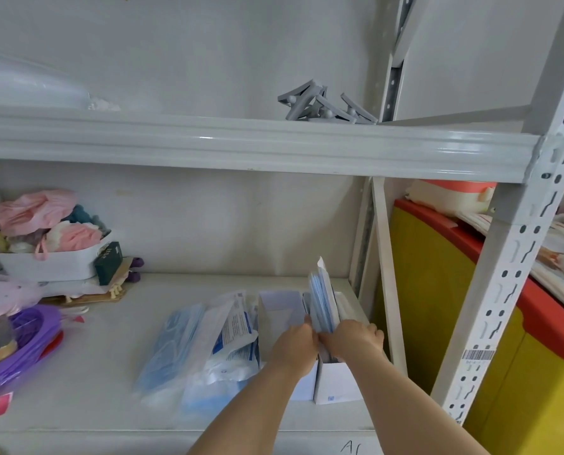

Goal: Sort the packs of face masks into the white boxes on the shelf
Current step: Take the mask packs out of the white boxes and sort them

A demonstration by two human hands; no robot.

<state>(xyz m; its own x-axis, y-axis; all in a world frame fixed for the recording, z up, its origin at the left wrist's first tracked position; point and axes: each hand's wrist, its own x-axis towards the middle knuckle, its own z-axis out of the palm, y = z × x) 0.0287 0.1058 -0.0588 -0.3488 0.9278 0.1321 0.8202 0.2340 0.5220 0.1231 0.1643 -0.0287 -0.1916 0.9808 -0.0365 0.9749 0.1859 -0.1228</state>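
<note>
Two white boxes stand side by side at the right end of the shelf, the right box point(336, 382) nearer the upright and the left box point(279, 310) with its flap raised. A clear pack of blue face masks point(321, 298) stands upright in the right box. My left hand point(295, 348) and my right hand point(356, 339) grip its lower part from either side. Left of the boxes lie several more mask packs on the shelf: a blue stack point(172, 343) and a white printed pack point(238, 336).
A white bin point(49, 264) with pink and white items sits at the back left, a dark green box point(108, 262) beside it. A purple basket point(24, 346) lies at the left edge. The upper shelf beam point(257, 144) hangs overhead. A yellow and red container point(471, 290) stands behind the right upright.
</note>
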